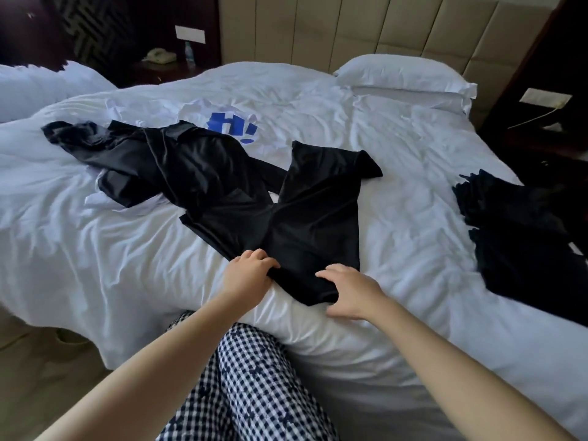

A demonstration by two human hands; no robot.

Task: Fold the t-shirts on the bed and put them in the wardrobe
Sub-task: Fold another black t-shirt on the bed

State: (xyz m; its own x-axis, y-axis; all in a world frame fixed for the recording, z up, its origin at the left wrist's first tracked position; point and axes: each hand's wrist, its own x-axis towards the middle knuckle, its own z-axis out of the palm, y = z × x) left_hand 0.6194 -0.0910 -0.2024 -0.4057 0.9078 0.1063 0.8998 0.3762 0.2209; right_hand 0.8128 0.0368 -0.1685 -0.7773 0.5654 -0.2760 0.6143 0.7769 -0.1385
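Black t-shirt [305,218]: spread lengthwise near the middle of the bed [413,148], its hem at the near edge; not yet folded.
Left hand [249,275]: fingers [254,255] curled tight on the hem's left corner.
Right hand [350,296]: fingers laid over the hem's right corner, thumb below, apparently pinching the cloth.
Crumpled black shirt [178,160]: toward the left edge, touching the first, unfolded.
White t-shirt [229,122]: blue print, partly beneath the crumpled one, unfolded.
Dark clothes [521,237]: at the right edge; whether they are folded cannot be told.
Wardrobe: not in view.
Progress: early, by my judgement; folding is barely begun and nothing looks put away.
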